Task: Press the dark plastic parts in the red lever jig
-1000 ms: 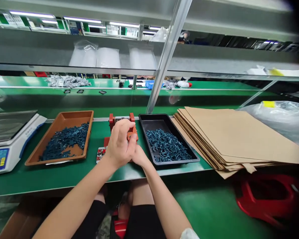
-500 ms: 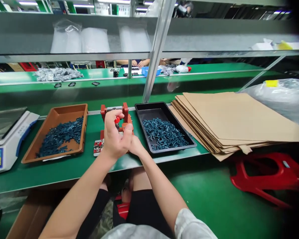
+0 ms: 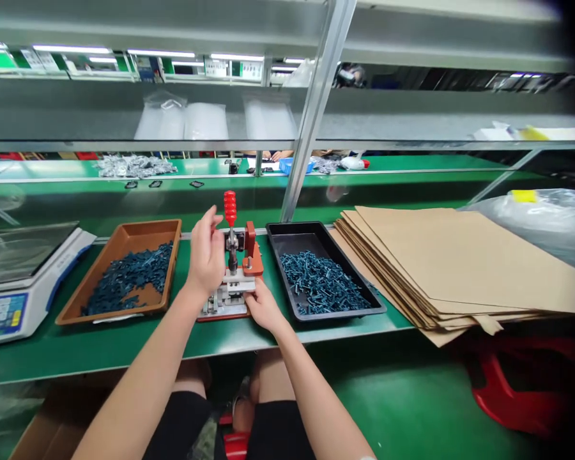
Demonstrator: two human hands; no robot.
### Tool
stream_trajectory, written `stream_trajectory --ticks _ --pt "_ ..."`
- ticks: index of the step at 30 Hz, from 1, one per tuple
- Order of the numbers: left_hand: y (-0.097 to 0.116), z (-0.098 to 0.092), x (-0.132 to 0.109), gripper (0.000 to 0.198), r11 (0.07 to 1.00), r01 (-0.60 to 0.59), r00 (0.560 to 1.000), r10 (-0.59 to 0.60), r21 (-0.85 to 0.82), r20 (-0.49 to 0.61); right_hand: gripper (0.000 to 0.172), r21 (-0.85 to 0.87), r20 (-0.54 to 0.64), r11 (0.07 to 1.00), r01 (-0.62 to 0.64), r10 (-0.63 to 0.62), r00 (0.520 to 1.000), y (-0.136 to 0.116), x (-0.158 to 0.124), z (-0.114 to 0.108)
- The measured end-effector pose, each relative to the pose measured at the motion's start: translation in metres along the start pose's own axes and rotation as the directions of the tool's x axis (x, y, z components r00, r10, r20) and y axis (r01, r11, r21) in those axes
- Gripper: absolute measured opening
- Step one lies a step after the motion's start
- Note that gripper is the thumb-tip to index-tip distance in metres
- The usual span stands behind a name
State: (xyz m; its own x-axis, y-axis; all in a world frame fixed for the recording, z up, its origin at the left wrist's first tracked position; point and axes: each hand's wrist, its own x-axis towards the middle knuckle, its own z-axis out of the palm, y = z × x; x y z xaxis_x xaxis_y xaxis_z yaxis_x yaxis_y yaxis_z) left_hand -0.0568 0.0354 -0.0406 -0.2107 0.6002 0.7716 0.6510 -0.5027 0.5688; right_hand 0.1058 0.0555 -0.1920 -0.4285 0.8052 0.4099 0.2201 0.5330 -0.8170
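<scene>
A toggle clamp fixture (image 3: 253, 263), with orange-brown brackets and a metal bed, stands on the green bench in front of me. Its red handle (image 3: 230, 208) points straight up. My left hand (image 3: 207, 252) is just left of the clamp, fingers raised and loosely bent, with nothing seen in it. Low on the fixture's right side, my right hand (image 3: 264, 305) has its thumb and fingers drawn together at the metal bed; whatever they pinch is hidden. An orange-brown tray (image 3: 175, 255) of small dark blue parts lies left, a black tray (image 3: 299, 237) of blue screw-like pieces right.
A digital scale (image 3: 29, 306) sits at the far left. Stacked brown cardboard sheets (image 3: 450, 255) overhang the bench edge at right, with a clear plastic bag (image 3: 551, 223) behind. A metal post (image 3: 311, 121) rises behind the black tray. A red stool (image 3: 512, 390) stands below right.
The red handle, earlier under my left hand and lower, now stands upright. My left hand has come off it to the left. The head view has tilted up, and my right hand shows more clearly.
</scene>
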Motion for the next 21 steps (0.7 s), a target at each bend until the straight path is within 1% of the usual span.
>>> stream_trajectory --ticks 1,2,4,5,7,8,9,11,12,13,14,15,18,21 --pt "-0.011 -0.008 -0.022 0.046 0.996 0.006 1.000 -0.004 0.086 -0.020 0.030 0.017 0.006 1.000 0.016 -0.016 1.000 -0.001 -0.001 -0.001" --pt "-0.025 -0.015 -0.043 0.046 0.982 0.044 0.999 -0.042 0.185 -0.014 0.031 0.026 0.012 0.999 0.020 -0.021 1.000 -0.002 -0.001 -0.001" --pt "-0.052 -0.026 -0.080 0.054 0.934 0.122 0.983 -0.161 0.337 0.091 0.032 0.022 0.019 1.000 -0.002 0.001 1.000 -0.005 -0.001 0.000" --pt "-0.065 -0.028 -0.094 0.055 0.909 0.173 0.958 -0.245 0.379 0.151 0.033 0.011 0.017 1.000 -0.025 0.025 1.000 -0.007 -0.001 0.001" --pt "-0.085 -0.030 -0.112 0.050 0.868 0.299 0.876 -0.415 0.398 0.246 0.037 -0.018 0.012 0.997 -0.071 0.071 0.997 -0.011 0.001 0.005" --pt "-0.091 -0.029 -0.117 0.046 0.848 0.382 0.836 -0.487 0.367 0.253 0.040 -0.033 0.012 0.995 -0.090 0.090 0.996 -0.012 0.002 0.007" --pt "-0.096 -0.027 -0.119 0.046 0.825 0.480 0.801 -0.551 0.298 0.235 0.041 -0.046 0.013 0.993 -0.108 0.109 0.994 -0.013 0.004 0.010" --pt "-0.101 -0.026 -0.121 0.055 0.753 0.655 0.738 -0.655 0.058 0.160 0.041 -0.069 0.000 0.987 -0.148 0.148 0.989 -0.015 0.006 0.015" --pt "-0.102 -0.026 -0.122 0.059 0.711 0.700 0.714 -0.690 -0.071 0.124 0.040 -0.084 -0.012 0.982 -0.168 0.168 0.986 -0.015 0.007 0.016" --pt "-0.103 -0.026 -0.123 0.062 0.675 0.717 0.695 -0.713 -0.174 0.096 0.039 -0.099 -0.023 0.978 -0.184 0.183 0.983 -0.015 0.007 0.018" --pt "-0.103 -0.027 -0.125 0.064 0.659 0.717 0.688 -0.722 -0.229 0.078 0.038 -0.112 -0.034 0.975 -0.193 0.191 0.981 -0.015 0.008 0.018" --pt "-0.103 -0.028 -0.127 0.064 0.666 0.707 0.695 -0.717 -0.238 0.060 0.037 -0.116 -0.043 0.974 -0.192 0.188 0.981 -0.015 0.009 0.018" --pt "-0.102 -0.030 -0.137 0.058 0.728 0.667 0.738 -0.675 -0.158 0.007 0.037 -0.057 -0.041 0.987 -0.150 0.148 0.988 -0.018 0.012 0.015" --pt "-0.101 -0.030 -0.141 0.049 0.744 0.659 0.748 -0.663 -0.112 -0.001 0.039 0.017 0.021 0.991 -0.135 0.135 0.991 -0.025 0.018 0.008"
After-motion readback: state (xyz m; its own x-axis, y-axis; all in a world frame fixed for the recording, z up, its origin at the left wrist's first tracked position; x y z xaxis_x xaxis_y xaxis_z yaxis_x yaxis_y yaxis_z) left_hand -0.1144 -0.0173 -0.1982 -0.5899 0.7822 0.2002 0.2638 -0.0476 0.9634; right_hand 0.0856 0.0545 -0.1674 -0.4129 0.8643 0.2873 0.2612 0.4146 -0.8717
